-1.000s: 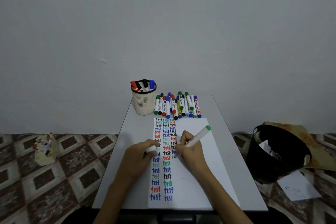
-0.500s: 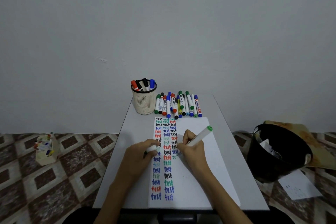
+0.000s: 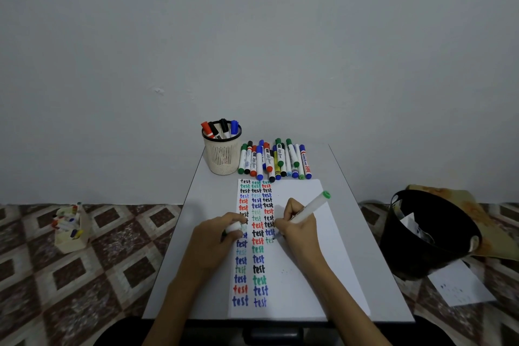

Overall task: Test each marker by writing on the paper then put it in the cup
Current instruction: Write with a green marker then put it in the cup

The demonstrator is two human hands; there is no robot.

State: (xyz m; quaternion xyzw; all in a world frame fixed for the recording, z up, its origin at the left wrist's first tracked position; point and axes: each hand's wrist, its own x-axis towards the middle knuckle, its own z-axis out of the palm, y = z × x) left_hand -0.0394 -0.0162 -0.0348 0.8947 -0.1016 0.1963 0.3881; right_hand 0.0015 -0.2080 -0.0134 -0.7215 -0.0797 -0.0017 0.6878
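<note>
Head view.
- Right hand (image 3: 299,229): fingers curled round a green marker (image 3: 309,208), gripping it low on the white barrel. The green end tilts up toward 1 o'clock. The tip is down on the paper (image 3: 303,261), at the end of a pale green "tes" in the third column.
- Left hand (image 3: 213,236): rests on the paper's left edge, over the first column of words. Thumb and fingers pinch a short white cap (image 3: 233,227).
- The paper lies lengthwise on the grey bench (image 3: 174,275). It carries columns of "test" in black, green, red and blue; its right half is blank.
- Cup (image 3: 222,153): a cream mesh cup with a dark rim, at 11 o'clock from the paper. Red, black and blue markers stand in it.
- Loose markers (image 3: 275,160): a tight row lying at 12 o'clock, just beyond the paper's top edge and beside the cup.
- On the floor: a black bin (image 3: 429,233) at 3 o'clock from the bench, and a small box of markers (image 3: 70,229) at 9 o'clock.
</note>
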